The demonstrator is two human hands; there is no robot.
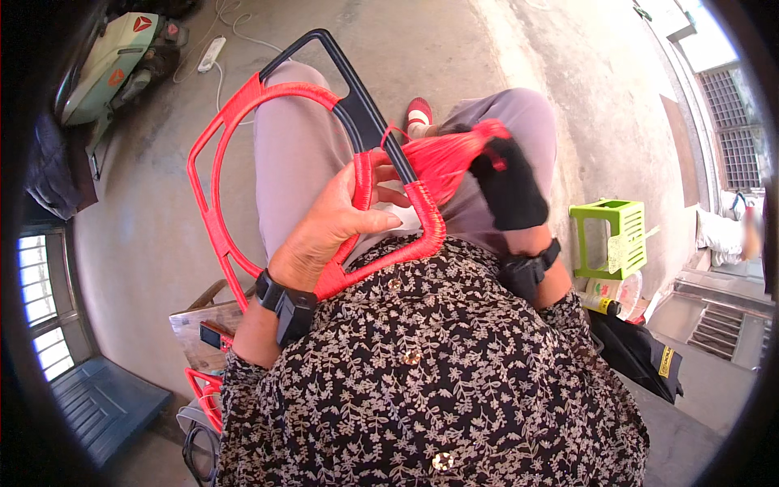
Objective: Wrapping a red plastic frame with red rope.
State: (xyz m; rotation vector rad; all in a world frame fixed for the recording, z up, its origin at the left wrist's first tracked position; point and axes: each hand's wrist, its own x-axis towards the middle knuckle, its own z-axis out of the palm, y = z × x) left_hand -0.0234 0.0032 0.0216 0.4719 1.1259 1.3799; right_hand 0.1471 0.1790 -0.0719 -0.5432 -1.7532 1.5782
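Observation:
Across my lap lies a rounded frame (pixel 213 174) with an inner ring, wound mostly in glossy red thread. A bare black section (pixel 350 81) shows at its far side. My bare left hand (pixel 329 215) holds its near inner bar, the fingers behind it and the thumb stretched to the right. To the right, my right hand (pixel 513 185), in a black glove and smeared by motion, grips a bundle of red thread (pixel 445 162). That bundle reaches from the glove to the frame's black right bar, where a loose strand curls up. The gloved fingertips are partly hidden.
A green plastic stool (pixel 631 235) stands at the right, with a clear bottle (pixel 628 294) and a black bag (pixel 637 349) nearby. A pale green machine (pixel 114 65) is at the far left, near a white power strip (pixel 212 53). More red-wound frames (pixel 209 399) sit at lower left.

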